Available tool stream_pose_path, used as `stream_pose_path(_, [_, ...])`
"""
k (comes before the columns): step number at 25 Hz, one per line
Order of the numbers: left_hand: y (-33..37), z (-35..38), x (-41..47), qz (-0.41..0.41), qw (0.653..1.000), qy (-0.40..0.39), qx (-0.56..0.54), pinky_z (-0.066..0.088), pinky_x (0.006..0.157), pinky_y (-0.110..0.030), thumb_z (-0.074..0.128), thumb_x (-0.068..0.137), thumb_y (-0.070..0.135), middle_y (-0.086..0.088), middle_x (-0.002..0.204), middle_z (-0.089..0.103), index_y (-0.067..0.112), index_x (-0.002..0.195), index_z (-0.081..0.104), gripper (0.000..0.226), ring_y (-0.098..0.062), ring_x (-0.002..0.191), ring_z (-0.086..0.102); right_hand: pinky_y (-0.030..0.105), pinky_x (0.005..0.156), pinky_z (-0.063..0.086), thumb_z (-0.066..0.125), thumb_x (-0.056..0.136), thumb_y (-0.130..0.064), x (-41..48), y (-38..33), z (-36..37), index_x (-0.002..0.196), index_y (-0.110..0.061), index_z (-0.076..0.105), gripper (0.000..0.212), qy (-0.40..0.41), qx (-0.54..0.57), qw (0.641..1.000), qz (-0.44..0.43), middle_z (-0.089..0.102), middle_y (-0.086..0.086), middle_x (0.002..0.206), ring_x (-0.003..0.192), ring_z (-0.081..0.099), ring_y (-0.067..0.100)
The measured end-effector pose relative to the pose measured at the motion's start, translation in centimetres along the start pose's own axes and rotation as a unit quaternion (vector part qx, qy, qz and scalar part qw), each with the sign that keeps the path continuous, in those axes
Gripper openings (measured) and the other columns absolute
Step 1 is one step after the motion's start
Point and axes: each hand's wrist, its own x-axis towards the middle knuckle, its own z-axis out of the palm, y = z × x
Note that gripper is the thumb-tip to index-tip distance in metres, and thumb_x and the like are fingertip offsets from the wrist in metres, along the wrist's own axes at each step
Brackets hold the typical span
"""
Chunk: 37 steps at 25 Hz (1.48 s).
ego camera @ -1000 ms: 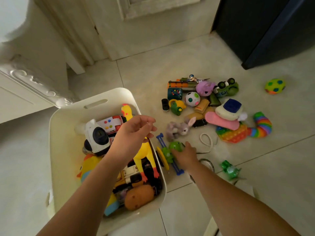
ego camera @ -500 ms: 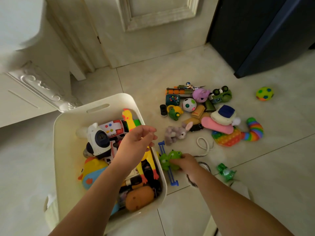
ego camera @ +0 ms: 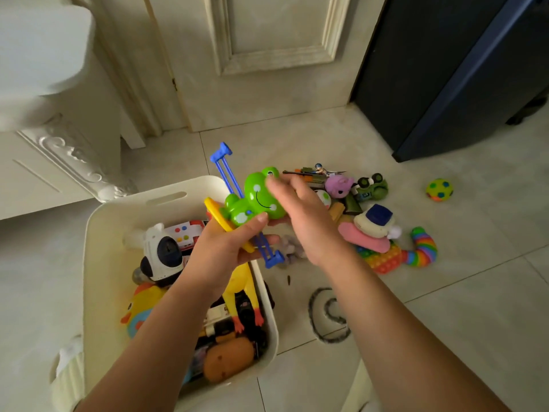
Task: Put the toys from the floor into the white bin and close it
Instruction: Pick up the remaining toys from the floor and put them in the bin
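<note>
My left hand [ego camera: 225, 251] and right hand [ego camera: 309, 221] both grip one smiling green frog toy [ego camera: 255, 200] on two blue rails [ego camera: 225, 171], above one white bin [ego camera: 98, 233].

I held the green frog toy [ego camera: 255, 200] in both hands above the right rim of the white bin [ego camera: 98, 263]. My left hand [ego camera: 228, 248] gripped it from below, thumb pressed on the frog's body, with the yellow disc [ego camera: 217, 215] and the blue rails [ego camera: 225, 171] sticking out past my fingers. My right hand [ego camera: 309, 221], somewhat blurred, closed over the frog's head. In the bin lay a black-and-white robot toy [ego camera: 162, 254], a yellow rubber chicken [ego camera: 237, 286], a duck [ego camera: 142, 307] and a brown potato [ego camera: 228, 358]. On the tiled floor [ego camera: 445, 292] to my right, a pile remained: a rainbow pop pad [ego camera: 383, 260], a rainbow slug [ego camera: 421, 245], a purple toy [ego camera: 338, 184] and a green car [ego camera: 372, 188], with a spotted ball [ego camera: 439, 189] lying well apart.
</note>
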Motion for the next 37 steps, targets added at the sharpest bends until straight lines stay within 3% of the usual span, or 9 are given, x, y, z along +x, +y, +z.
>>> stream_pose_path(2, [-0.4, -0.8, 1.2, -0.005, 0.999, 0.038, -0.017, 0.060, 0.075, -0.039, 0.071, 0.072, 0.026, -0.005, 0.104, 0.075, 0.011, 0.125, 0.054, 0.057, -0.026, 0.085, 0.074, 0.031, 0.084, 0.054, 0.040, 0.095, -0.056, 2.4, 1.8, -0.4, 0.103, -0.031, 0.064, 0.036, 0.042, -0.029, 0.998, 0.023, 0.068, -0.009, 0.100, 0.095, 0.066, 0.012])
stream_pose_path(5, [-1.0, -2.1, 3.4, -0.009, 0.998, 0.064, -0.016, 0.060, 0.076, -0.040, 0.071, 0.071, 0.026, -0.003, 0.101, 0.075, 0.012, 0.124, 0.053, 0.057, -0.022, 0.083, 0.074, 0.027, 0.085, 0.043, 0.045, 0.100, -0.034, 7.6, 7.1, -2.7, 0.120, -0.019, 0.060, 0.030, 0.126, -0.173, 0.974, 0.071, 0.062, -0.001, 0.111, 0.105, 0.060, 0.016])
stream_pose_path(10, [-1.1, -4.3, 6.9, 0.016, 0.996, 0.087, -0.017, 0.059, 0.067, -0.034, 0.066, 0.073, 0.032, 0.003, 0.091, 0.075, 0.018, 0.110, 0.063, 0.040, -0.016, 0.076, 0.073, 0.034, 0.113, 0.029, 0.060, 0.091, -0.021, 15.2, 13.8, -5.8, 0.147, -0.018, 0.036, 0.060, 0.065, -0.446, 0.891, 0.055, 0.028, 0.014, 0.151, 0.138, 0.033, 0.029])
stream_pose_path(14, [-1.0, -6.0, 9.1, 0.021, 0.993, 0.110, -0.022, 0.060, 0.066, -0.033, 0.068, 0.072, 0.034, 0.003, 0.089, 0.075, 0.020, 0.104, 0.065, 0.035, -0.016, 0.075, 0.073, 0.049, 0.116, 0.026, 0.071, 0.077, -0.047, 20.5, 15.6, -5.5, 0.151, -0.034, 0.020, 0.091, -0.018, -0.534, 0.835, 0.129, -0.010, 0.010, 0.161, 0.145, 0.011, 0.042])
stream_pose_path(18, [-1.2, -7.3, 9.7, 0.014, 0.992, 0.126, -0.024, 0.058, 0.072, -0.039, 0.072, 0.071, 0.040, -0.007, 0.094, 0.074, 0.016, 0.109, 0.067, 0.045, -0.024, 0.082, 0.074, 0.056, 0.107, 0.032, 0.069, 0.070, -0.066, 21.5, 16.7, -3.5, 0.141, -0.041, 0.029, 0.085, -0.037, -0.608, 0.774, 0.173, -0.026, 0.009, 0.158, 0.140, 0.011, 0.052])
stream_pose_path(23, [-1.6, -7.9, 9.0, 0.006, 0.991, 0.128, -0.025, 0.057, 0.072, -0.038, 0.068, 0.076, 0.035, -0.007, 0.099, 0.075, 0.015, 0.116, 0.063, 0.045, -0.023, 0.082, 0.074, 0.044, 0.092, 0.047, 0.060, 0.080, -0.062, 19.5, 18.8, -1.9, 0.140, -0.039, 0.032, 0.070, 0.031, -0.645, 0.755, 0.116, -0.028, 0.014, 0.156, 0.133, 0.029, 0.048])
stream_pose_path(29, [-2.1, -7.5, 8.3, -0.009, 0.992, 0.121, -0.038, 0.058, 0.071, -0.037, 0.069, 0.072, 0.034, -0.006, 0.096, 0.075, 0.013, 0.118, 0.061, 0.051, -0.020, 0.077, 0.073, 0.039, 0.087, 0.047, 0.063, 0.083, -0.038, 20.8, 17.7, -2.9, 0.138, -0.030, 0.033, 0.063, 0.002, -0.630, 0.767, 0.124, -0.016, 0.023, 0.155, 0.107, 0.055, 0.047])
stream_pose_path(34, [-2.2, -7.4, 8.2, -0.011, 0.992, 0.118, -0.042, 0.058, 0.068, -0.034, 0.069, 0.070, 0.034, -0.007, 0.097, 0.074, 0.012, 0.119, 0.060, 0.054, -0.020, 0.077, 0.073, 0.041, 0.086, 0.047, 0.066, 0.080, -0.036, 23.0, 15.4, -4.9, 0.144, -0.028, 0.025, 0.076, -0.070, -0.635, 0.741, 0.208, 0.009, 0.022, 0.147, 0.111, 0.053, 0.044])
stream_pose_path(37, [-2.4, -7.5, 8.3, -0.014, 0.991, 0.127, -0.043, 0.058, 0.069, -0.035, 0.069, 0.070, 0.035, -0.006, 0.095, 0.074, 0.013, 0.117, 0.061, 0.053, -0.020, 0.077, 0.073, 0.038, 0.076, 0.046, 0.057, 0.088, -0.034, 22.9, 15.5, -5.0, 0.133, -0.026, 0.035, 0.051, -0.052, -0.634, 0.749, 0.187, 0.018, 0.021, 0.143, 0.098, 0.054, 0.039])
